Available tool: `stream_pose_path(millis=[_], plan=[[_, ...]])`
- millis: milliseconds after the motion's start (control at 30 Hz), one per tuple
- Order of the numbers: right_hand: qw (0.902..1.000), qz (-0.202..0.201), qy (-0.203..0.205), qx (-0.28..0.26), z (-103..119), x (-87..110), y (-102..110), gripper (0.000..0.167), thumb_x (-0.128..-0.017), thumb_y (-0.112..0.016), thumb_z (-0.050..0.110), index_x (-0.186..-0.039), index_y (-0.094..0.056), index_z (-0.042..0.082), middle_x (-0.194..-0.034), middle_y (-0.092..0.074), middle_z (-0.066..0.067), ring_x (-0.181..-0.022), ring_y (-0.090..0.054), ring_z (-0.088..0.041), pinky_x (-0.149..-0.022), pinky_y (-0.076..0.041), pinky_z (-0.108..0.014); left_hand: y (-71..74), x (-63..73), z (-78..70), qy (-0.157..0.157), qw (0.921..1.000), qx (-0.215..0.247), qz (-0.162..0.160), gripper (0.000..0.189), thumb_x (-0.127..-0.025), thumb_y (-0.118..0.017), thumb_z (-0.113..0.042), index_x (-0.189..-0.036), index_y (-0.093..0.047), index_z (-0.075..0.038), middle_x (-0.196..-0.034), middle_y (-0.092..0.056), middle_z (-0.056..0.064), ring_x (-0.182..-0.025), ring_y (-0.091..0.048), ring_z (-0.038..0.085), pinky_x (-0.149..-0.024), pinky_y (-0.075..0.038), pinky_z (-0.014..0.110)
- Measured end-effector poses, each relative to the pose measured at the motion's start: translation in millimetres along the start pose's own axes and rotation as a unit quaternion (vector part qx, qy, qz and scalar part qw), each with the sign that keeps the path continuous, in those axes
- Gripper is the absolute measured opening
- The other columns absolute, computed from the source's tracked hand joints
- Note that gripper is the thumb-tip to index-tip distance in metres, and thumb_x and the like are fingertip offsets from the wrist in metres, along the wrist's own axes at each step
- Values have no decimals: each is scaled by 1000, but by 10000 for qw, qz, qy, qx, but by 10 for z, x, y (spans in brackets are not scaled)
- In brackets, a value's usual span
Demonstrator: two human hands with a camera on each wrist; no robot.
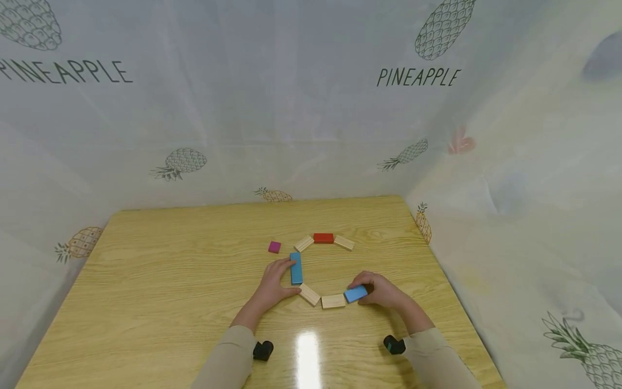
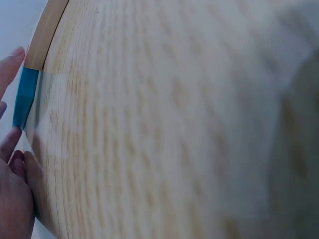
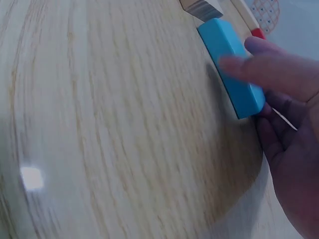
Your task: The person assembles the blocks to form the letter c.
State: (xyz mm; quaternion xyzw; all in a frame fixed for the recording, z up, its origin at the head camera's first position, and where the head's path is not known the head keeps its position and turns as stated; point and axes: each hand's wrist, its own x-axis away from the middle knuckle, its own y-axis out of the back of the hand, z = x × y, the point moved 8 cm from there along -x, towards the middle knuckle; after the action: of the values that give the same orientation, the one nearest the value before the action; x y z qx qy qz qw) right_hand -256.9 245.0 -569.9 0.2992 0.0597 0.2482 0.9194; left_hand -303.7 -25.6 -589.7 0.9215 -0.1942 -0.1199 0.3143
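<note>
Wooden blocks lie on the table in a curved line that bends round from the red block (image 1: 323,238). At its left side, the thumb and fingers of my left hand (image 1: 273,282) hold a standing-out blue block (image 1: 296,269) near its two ends. The thumb is right by a plain wood block (image 1: 309,294). My right hand (image 1: 384,290) grips another blue block (image 3: 232,67) between thumb and fingers, its near end beside a plain block (image 1: 333,301) at the front of the curve. In the left wrist view, the left-hand blue block (image 2: 25,97) meets a plain one.
Two more plain blocks flank the red one, the left one (image 1: 304,243) and the right one (image 1: 344,242). A small magenta block (image 1: 274,247) lies outside the curve. A pineapple-print sheet (image 1: 291,119) hangs behind the wooden table (image 1: 170,281) and along its right side.
</note>
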Motion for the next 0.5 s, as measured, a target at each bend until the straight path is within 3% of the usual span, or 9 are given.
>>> stream_pose_path(millis=[100,233,400,500], plan=[[9995,-255,-99,-130,-16,6,8,35,-76,-83,8,-109,-72,3,-112,-61,-11,-103,-54,-27,-86,-47,-30,4,0,-7,17,10000,-9,3,78,-77,-84,-32,-143,-48,-12,-148,-39,17,-138,-26,42,-110,-25,58],[9954,-900,-307,-62,-53,44,15,36,-75,-86,17,-106,-72,6,-107,-58,-8,-100,-52,-24,-86,-44,-30,-1,1,-9,21,10000,10,15,78,-78,-84,-31,-144,-48,-11,-148,-39,17,-138,-25,42,-110,-24,58],[9812,-1720,-866,-115,-133,144,1,41,-68,-90,21,-103,-71,10,-105,-53,-3,-99,-50,-20,-90,-43,-33,-13,-2,4,33,10000,-31,46,78,-78,-83,-32,-144,-47,-12,-148,-38,16,-139,-25,41,-110,-24,58],[9737,-2005,-1050,-247,-161,186,-29,45,-67,-91,20,-104,-69,10,-107,-52,-4,-100,-48,-21,-88,-44,-33,-8,-3,7,26,10000,-46,26,78,-78,-83,-32,-144,-47,-12,-148,-39,16,-139,-25,41,-110,-25,57]])
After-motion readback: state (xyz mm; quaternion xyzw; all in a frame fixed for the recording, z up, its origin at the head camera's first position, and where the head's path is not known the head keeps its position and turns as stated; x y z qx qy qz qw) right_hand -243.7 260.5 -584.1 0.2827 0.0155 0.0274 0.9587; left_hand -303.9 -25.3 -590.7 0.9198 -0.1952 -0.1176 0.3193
